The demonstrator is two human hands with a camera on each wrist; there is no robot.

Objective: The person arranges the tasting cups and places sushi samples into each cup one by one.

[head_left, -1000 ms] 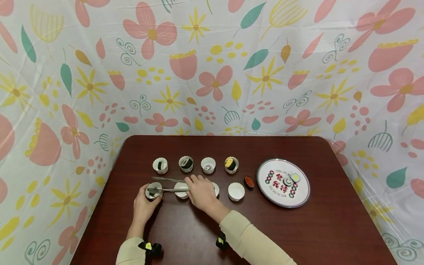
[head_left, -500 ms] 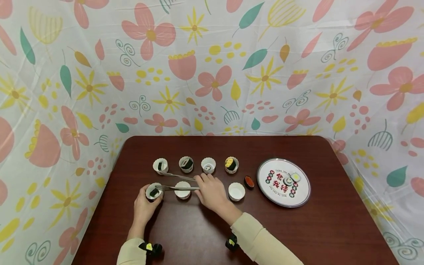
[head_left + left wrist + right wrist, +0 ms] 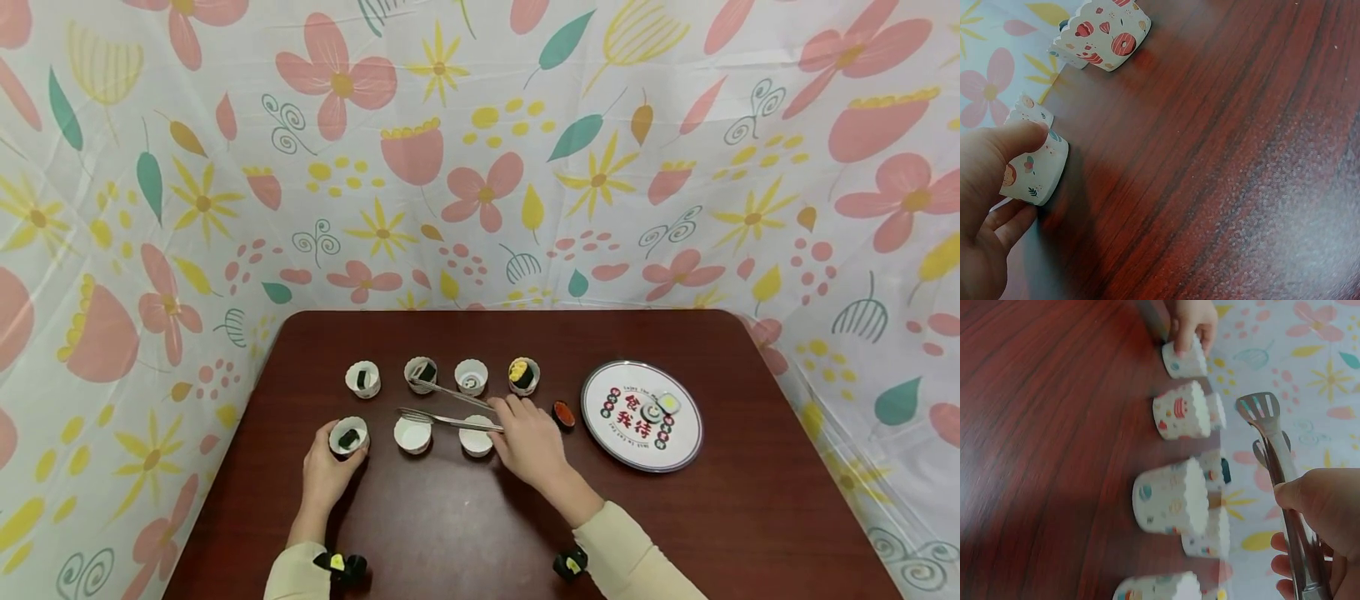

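Note:
My left hand [image 3: 327,471] grips a scalloped paper cup [image 3: 349,450] at the front left, thumb on one side and fingers on the other. A dark seaweed-wrapped sushi piece [image 3: 348,438] lies inside it. My right hand [image 3: 534,447] holds metal tongs [image 3: 467,424] above the cups, their slotted ends pointing left. Nothing sits between the tongs' ends, which stand apart. In the right wrist view, the thumb presses one side of the tongs [image 3: 1300,550] and the fingers curl round the other. Two white paper cups, a middle one [image 3: 412,437] and one to its right [image 3: 476,447], stand below the tongs.
A back row holds a cup with dark sushi [image 3: 363,380], another sushi cup [image 3: 421,367], a cup with a small roll [image 3: 471,367] and a cup with yellow-topped sushi [image 3: 521,372]. Red-topped sushi [image 3: 563,415] lies beside a round plate [image 3: 607,446] bearing two pieces.
My right hand has moved right with the tongs, away from the cup in my left hand. The sushi in that cup now shows uncovered. My left hand stays in place.

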